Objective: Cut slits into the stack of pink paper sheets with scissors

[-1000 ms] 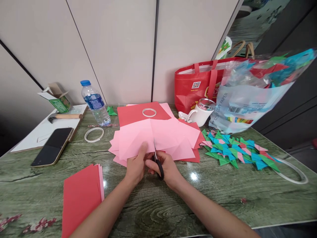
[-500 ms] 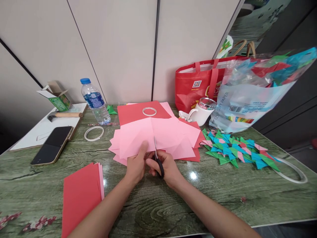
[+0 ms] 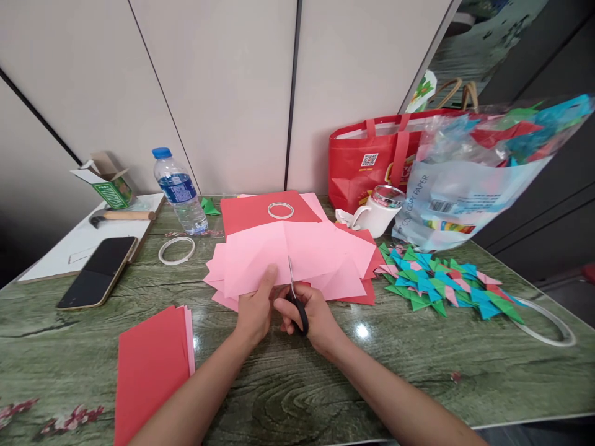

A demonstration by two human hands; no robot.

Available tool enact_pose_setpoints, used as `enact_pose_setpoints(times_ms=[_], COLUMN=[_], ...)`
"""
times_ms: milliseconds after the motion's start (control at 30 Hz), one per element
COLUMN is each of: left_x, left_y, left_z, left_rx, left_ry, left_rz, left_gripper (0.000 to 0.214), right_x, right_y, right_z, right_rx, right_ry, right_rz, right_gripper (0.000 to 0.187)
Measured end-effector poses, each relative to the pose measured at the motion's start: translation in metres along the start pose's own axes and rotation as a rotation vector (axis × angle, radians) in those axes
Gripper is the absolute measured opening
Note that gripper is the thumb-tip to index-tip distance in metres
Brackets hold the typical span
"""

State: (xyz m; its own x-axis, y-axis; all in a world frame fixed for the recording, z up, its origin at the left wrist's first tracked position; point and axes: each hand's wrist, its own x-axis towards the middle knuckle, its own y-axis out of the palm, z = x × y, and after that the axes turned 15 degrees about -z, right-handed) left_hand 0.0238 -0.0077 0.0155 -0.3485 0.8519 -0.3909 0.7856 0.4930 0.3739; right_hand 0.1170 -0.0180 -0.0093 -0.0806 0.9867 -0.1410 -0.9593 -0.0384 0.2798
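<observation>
My left hand [image 3: 256, 310] pinches the lower edge of a pink paper sheet [image 3: 253, 255], thumb on top. A crease runs down the sheet's middle. In my right hand [image 3: 316, 319] is a pair of scissors [image 3: 301, 314] with black handles, its blade lying in the sheet along that crease, pointing away from me. The lower part of the sheet is split where the blade enters. Beneath lie more pink pieces [image 3: 346, 282] with jagged edges and red paper [image 3: 255, 214], on which a ring of white tape [image 3: 280, 210] rests.
On the left are a red paper stack [image 3: 151, 371], a phone [image 3: 97, 272], a hammer [image 3: 123, 215], a tape roll [image 3: 176, 251] and a water bottle [image 3: 179, 192]. Folded paper pieces [image 3: 432, 279], a white mug [image 3: 379, 214], a red bag [image 3: 348, 167] and a plastic bag [image 3: 455, 198] stand right.
Almost nothing differs. The scissors and both hands stay in nearly the same place, with the blade still in the pink sheet; the view has shifted very slightly.
</observation>
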Motion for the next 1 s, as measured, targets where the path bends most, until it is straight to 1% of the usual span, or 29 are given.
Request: enact_pose_setpoints(times_ms=[67,133,167,200,267,300,333,367,400,433,467,500,533,567,600,633,667,700,800,867,933,967,1000], left_x=[0.005,0.013,0.017,0.021,0.027,0.029,0.03,0.03,0.03,0.03,0.029,0.028,0.028,0.027,0.026,0.026,0.027,0.027,0.031,0.033,0.036,0.036,0.036], left_y=[0.0,0.001,0.001,0.001,0.0,0.0,-0.001,-0.002,-0.004,-0.005,-0.007,-0.008,-0.01,-0.011,-0.013,-0.014,-0.016,-0.017,-0.018,-0.018,-0.016,-0.015,-0.014], left_z=[-0.002,-0.007,-0.009,-0.013,-0.018,-0.021,-0.024,-0.026,-0.028,-0.03,-0.032,-0.034,-0.036,-0.037,-0.039,-0.039,-0.039,-0.039,-0.036,-0.035,-0.035,-0.035,-0.034], left_rx=[-0.048,-0.154,-0.182,-0.202,-0.261,-0.283,-0.293,-0.288,-0.269,-0.243,-0.213,-0.179,-0.143,-0.103,-0.056,-0.01,0.031,0.068,0.14,0.126,0.044,0.003,-0.018], left_ry=[0.101,0.298,0.347,0.361,0.343,0.325,0.296,0.261,0.22,0.176,0.133,0.094,0.057,0.016,-0.031,-0.076,-0.114,-0.143,-0.179,-0.209,-0.231,-0.217,-0.172], left_rz=[-0.025,-0.104,-0.123,-0.124,-0.099,-0.077,-0.055,-0.032,-0.008,0.019,0.049,0.082,0.117,0.153,0.186,0.216,0.241,0.259,0.296,0.342,0.392,0.407,0.413], left_gripper=[0.031,0.025,0.023,0.021,0.018,0.016,0.014,0.012,0.013,0.013,0.013,0.014,0.016,0.018,0.019,0.019,0.02,0.021,0.022,0.022,0.027,0.03,0.032], right_x=[-0.001,-0.003,-0.004,-0.005,-0.007,-0.007,-0.006,-0.004,-0.001,0.002,0.006,0.011,0.015,0.018,0.021,0.023,0.025,0.025,0.024,0.022,0.021,0.021,0.021], right_y=[0.0,-0.001,-0.002,-0.004,-0.008,-0.011,-0.013,-0.014,-0.016,-0.017,-0.018,-0.02,-0.021,-0.023,-0.024,-0.025,-0.025,-0.025,-0.024,-0.022,-0.021,-0.02,-0.02], right_z=[0.005,0.01,0.013,0.015,0.02,0.022,0.024,0.026,0.027,0.029,0.03,0.031,0.032,0.032,0.032,0.031,0.03,0.029,0.023,0.021,0.018,0.017,0.016], right_rx=[-0.025,-0.053,-0.064,-0.071,-0.059,-0.033,0.03,0.111,0.212,0.303,0.347,0.328,0.286,0.248,0.208,0.172,0.148,0.148,0.194,0.256,0.35,0.405,0.462], right_ry=[0.016,0.054,0.082,0.118,0.183,0.19,0.159,0.087,-0.013,-0.124,-0.227,-0.302,-0.36,-0.383,-0.35,-0.288,-0.212,-0.142,0.049,0.14,0.2,0.219,0.234], right_rz=[0.083,0.216,0.299,0.39,0.569,0.629,0.627,0.553,0.404,0.203,-0.026,-0.242,-0.431,-0.573,-0.643,-0.658,-0.62,-0.564,-0.343,-0.25,-0.224,-0.235,-0.26], right_gripper=[0.027,0.026,0.026,0.025,0.024,0.025,0.026,0.026,0.024,0.022,0.02,0.017,0.016,0.016,0.018,0.021,0.023,0.025,0.025,0.029,0.033,0.033,0.033])
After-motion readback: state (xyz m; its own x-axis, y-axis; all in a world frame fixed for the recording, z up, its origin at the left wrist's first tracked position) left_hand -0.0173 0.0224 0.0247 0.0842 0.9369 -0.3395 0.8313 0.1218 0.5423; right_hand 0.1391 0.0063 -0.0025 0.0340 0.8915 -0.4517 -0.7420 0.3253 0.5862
